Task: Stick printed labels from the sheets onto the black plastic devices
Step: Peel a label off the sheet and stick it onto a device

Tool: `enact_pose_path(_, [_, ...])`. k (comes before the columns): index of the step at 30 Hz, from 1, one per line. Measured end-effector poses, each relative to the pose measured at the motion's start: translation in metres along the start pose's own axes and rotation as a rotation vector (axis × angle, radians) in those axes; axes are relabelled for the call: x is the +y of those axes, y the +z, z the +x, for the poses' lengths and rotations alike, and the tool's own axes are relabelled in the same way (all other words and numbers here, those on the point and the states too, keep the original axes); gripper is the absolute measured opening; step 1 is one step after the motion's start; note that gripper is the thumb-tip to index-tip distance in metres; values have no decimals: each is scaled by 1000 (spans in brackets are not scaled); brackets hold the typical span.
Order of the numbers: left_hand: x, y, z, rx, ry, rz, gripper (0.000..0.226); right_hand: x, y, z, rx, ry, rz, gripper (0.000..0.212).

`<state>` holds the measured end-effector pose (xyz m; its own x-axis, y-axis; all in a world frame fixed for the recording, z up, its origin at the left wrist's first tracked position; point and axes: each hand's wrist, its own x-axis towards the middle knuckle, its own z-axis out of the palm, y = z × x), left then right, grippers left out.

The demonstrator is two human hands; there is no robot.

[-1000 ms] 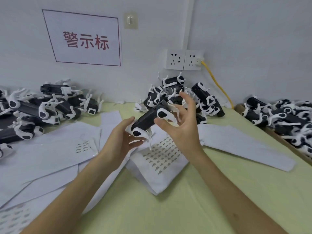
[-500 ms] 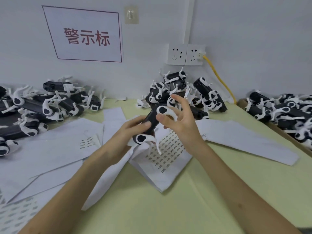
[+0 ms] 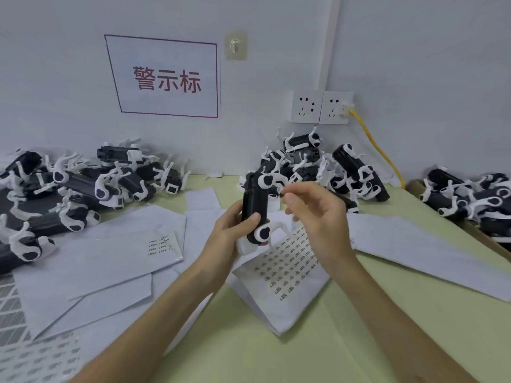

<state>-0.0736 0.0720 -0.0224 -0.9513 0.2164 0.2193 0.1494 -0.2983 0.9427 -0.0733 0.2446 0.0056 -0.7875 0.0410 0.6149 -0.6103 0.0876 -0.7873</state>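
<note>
Placement is looking to us like the step in hand. We are gripping one long black plastic device with white clip fittings point(image 3: 255, 200) in our left hand point(image 3: 229, 230), its fingers point(image 3: 250, 219) wrapping round the lower body and holding it nearly upright above the pale green counter point(image 3: 359, 341). The device is hanging right over the white sheet of small printed labels point(image 3: 287, 269), which is lying crumpled on other blank sheets.

Our right hand point(image 3: 318, 214) is hovering just beside the device's upper end. Its thumb and forefinger are drawn together close to the top white clip. Whether they are pinching a label we cannot tell, as anything there is too small to make out.

We are judging that the next move calls for bringing that pinch onto a flat black face, clear of the white clips. The label then wants pressing down square while the left hand is steadying the body. If the pinch is holding nothing, we are needing to peel a label from the sheet below first.

Heaps of similar black-and-white devices point(image 3: 318, 167) are lying along the wall, and which heap is labelled we cannot tell.
</note>
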Motion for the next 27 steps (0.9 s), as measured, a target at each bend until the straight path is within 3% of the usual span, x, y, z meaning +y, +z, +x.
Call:
enact_pose_path(13, [-6,1,-2,3,28,118,49,3,5,-1,-125,147,5,10])
enact_pose_path(22, [-8,1,-1,-5,75,187,46,2,6,-2,-165,147,-20,8])
enact_pose_path(27, [-8,2,-2,-9,98,240,58,1,7,-1,-173,146,-56,11])
